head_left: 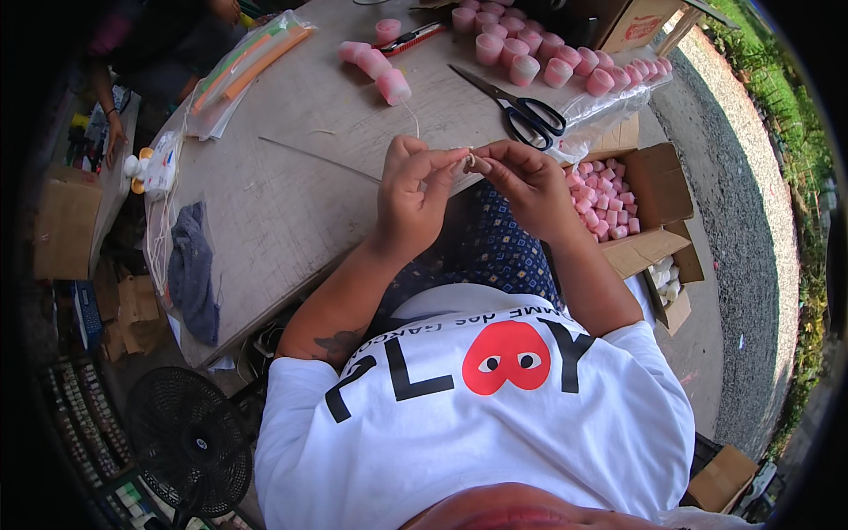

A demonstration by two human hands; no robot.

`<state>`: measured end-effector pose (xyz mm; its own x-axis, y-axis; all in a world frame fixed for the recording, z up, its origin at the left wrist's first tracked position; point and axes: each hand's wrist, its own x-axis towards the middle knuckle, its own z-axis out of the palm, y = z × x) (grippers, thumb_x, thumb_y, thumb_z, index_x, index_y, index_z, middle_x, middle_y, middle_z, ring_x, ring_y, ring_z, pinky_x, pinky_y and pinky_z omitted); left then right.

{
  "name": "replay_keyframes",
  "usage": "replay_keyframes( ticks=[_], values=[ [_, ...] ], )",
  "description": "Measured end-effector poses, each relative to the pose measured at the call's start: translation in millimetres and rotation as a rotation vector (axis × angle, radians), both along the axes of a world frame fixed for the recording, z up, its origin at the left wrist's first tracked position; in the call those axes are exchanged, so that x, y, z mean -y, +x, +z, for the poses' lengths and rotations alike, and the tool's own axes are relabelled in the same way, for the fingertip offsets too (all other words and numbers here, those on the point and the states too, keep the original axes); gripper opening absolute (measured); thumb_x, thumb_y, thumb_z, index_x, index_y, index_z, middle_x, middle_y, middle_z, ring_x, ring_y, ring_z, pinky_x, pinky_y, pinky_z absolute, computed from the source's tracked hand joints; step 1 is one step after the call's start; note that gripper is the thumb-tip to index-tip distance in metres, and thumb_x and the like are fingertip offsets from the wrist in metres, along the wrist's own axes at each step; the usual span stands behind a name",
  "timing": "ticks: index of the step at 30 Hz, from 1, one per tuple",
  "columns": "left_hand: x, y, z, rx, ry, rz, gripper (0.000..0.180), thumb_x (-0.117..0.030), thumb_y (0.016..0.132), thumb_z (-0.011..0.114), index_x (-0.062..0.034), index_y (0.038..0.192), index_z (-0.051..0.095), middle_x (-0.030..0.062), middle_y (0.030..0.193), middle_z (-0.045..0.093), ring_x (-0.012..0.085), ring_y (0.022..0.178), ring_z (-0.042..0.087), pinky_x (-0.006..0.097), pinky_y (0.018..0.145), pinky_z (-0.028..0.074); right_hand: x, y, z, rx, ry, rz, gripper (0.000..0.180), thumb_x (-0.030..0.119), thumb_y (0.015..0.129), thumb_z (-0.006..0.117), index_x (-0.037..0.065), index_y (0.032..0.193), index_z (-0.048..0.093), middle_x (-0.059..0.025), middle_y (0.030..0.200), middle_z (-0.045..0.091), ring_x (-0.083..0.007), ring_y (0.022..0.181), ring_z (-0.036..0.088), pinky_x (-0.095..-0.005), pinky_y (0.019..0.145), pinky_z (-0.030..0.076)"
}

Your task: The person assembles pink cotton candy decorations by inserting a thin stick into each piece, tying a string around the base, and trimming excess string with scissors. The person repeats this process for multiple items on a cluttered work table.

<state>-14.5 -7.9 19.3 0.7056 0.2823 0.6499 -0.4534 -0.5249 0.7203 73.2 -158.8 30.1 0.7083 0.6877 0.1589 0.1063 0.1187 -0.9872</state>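
At the table's near edge, my left hand (410,187) and my right hand (533,184) meet fingertip to fingertip. Both are closed in a pinch on a thin whitish string (412,117), with a small loop or knot between them. The string runs up from my left fingers to a short row of pink, whitish-ended cylinders (373,64) on the table. A long thin rod (311,156), like a needle, lies left of my left hand, its near end hidden behind that hand. Blue-handled scissors (521,108) lie beyond my right hand.
Rows of pink cup-shaped pieces (521,69) stand on clear plastic at the far right, beside a red utility knife (415,37). An open cardboard box (662,187) of pink pieces is at my right. A grey cloth (193,274) hangs at the table's left edge; a person's hand (116,137) shows beyond.
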Motion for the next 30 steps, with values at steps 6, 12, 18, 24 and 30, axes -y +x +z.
replay_keyframes(
  ticks=[6, 12, 18, 24, 30],
  values=[
    [-3.3, 0.5, 1.9, 0.071, 0.249, 0.084, 0.019, 0.003, 0.084, 0.064, -0.0053, 0.101, 0.068, 0.0076, 0.085, 0.050, 0.0188, 0.072, 0.050, 0.028, 0.061, 0.044, 2.0, 4.2, 4.8, 0.021, -0.135, 0.032, 0.018, 0.010, 0.094, 0.059, -0.004, 0.105, 0.062, -0.0060, 0.098, 0.067, -0.0102, 0.093, 0.062, -0.0240, 0.085, 0.050],
    [-8.7, 4.2, 0.5, 0.085, 0.263, 0.046, 0.022, 0.004, 0.082, 0.064, -0.0061, 0.101, 0.068, 0.0079, 0.084, 0.050, 0.0206, 0.071, 0.051, 0.030, 0.060, 0.045, -0.2, 1.6, 7.4, 0.050, -0.189, -0.007, 0.017, 0.011, 0.093, 0.061, -0.003, 0.102, 0.063, -0.0034, 0.094, 0.066, -0.0073, 0.088, 0.060, -0.0214, 0.079, 0.048],
    [-13.4, 4.0, 0.0, 0.035, 0.226, 0.084, 0.017, 0.002, 0.082, 0.068, -0.0061, 0.097, 0.071, 0.0041, 0.083, 0.050, 0.0159, 0.072, 0.049, 0.027, 0.060, 0.044, 0.1, 0.3, 12.6, 0.032, -0.221, -0.019, 0.018, 0.013, 0.094, 0.061, -0.002, 0.102, 0.063, -0.0021, 0.093, 0.065, -0.0063, 0.085, 0.059, -0.0200, 0.076, 0.047],
    [-13.1, 0.4, 2.8, 0.046, 0.325, 0.124, 0.020, 0.000, 0.078, 0.070, -0.0083, 0.096, 0.068, 0.0082, 0.085, 0.048, 0.0210, 0.070, 0.052, 0.030, 0.059, 0.045, 0.2, 2.4, 2.9, 0.026, -0.130, 0.011, 0.019, 0.014, 0.094, 0.061, -0.003, 0.103, 0.063, -0.0030, 0.094, 0.066, -0.0075, 0.087, 0.059, -0.0216, 0.078, 0.048],
    [-9.6, -3.2, 6.4, 0.050, 0.371, 0.118, 0.019, 0.002, 0.076, 0.070, -0.0068, 0.093, 0.067, 0.0092, 0.084, 0.049, 0.0228, 0.069, 0.052, 0.032, 0.059, 0.045, 2.1, 3.5, 9.0, 0.043, -0.268, 0.028, 0.019, 0.012, 0.093, 0.062, -0.003, 0.105, 0.063, -0.0038, 0.096, 0.066, -0.0079, 0.090, 0.059, -0.0218, 0.080, 0.047]
  ],
)
